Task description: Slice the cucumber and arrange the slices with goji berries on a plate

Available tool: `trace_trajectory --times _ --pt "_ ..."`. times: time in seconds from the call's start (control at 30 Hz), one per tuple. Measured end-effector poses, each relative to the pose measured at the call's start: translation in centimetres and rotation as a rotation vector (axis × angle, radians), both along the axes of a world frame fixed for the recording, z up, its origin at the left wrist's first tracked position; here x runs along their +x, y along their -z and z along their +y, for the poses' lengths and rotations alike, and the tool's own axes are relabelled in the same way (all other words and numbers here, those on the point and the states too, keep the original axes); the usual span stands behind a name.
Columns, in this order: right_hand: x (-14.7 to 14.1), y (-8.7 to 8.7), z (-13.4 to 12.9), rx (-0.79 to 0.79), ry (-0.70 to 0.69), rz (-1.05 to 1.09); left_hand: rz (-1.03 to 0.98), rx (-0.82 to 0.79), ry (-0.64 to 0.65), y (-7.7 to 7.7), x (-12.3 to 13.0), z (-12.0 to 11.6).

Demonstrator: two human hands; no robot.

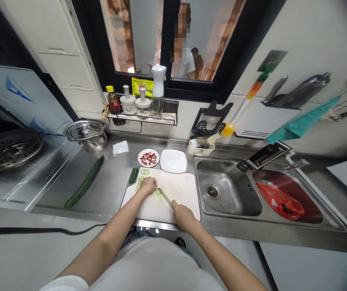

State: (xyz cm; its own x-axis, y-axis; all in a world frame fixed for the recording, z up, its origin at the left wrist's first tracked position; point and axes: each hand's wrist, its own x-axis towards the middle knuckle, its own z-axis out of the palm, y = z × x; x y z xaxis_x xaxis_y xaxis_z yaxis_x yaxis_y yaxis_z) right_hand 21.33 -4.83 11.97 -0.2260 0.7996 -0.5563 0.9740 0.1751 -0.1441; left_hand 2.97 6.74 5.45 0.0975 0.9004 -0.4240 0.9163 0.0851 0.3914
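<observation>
The right hand (185,216) is wrapped round the handle of a knife (167,199), its blade slanting across the cutting board (179,188) towards the left hand (149,185), presumably to keep the gripping fist well off the cutting spot. The left fingers are curled in; from here I can't tell whether they pinch anything. One cucumber slice (158,191) sits at the blade's tip, between the hands, nearer the left. Other slices (146,172) lie just past the left hand, a spot that likely leaves the knife room.
</observation>
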Motion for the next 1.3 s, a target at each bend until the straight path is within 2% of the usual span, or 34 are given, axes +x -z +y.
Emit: trace_trajectory --times 0.6,1.0,1.3 --pt "0.8 1.5 0.8 0.171 -0.154 -0.082 -0.001 0.002 -0.008 -0.4 0.1 -0.1" --pt "0.6 -0.1 1.2 0.072 -0.114 -0.049 0.002 0.008 -0.001 -0.4 0.0 -0.2" --pt "0.5 0.1 1.2 0.080 -0.114 -0.033 0.002 0.010 -0.001 -0.4 0.0 -0.2"
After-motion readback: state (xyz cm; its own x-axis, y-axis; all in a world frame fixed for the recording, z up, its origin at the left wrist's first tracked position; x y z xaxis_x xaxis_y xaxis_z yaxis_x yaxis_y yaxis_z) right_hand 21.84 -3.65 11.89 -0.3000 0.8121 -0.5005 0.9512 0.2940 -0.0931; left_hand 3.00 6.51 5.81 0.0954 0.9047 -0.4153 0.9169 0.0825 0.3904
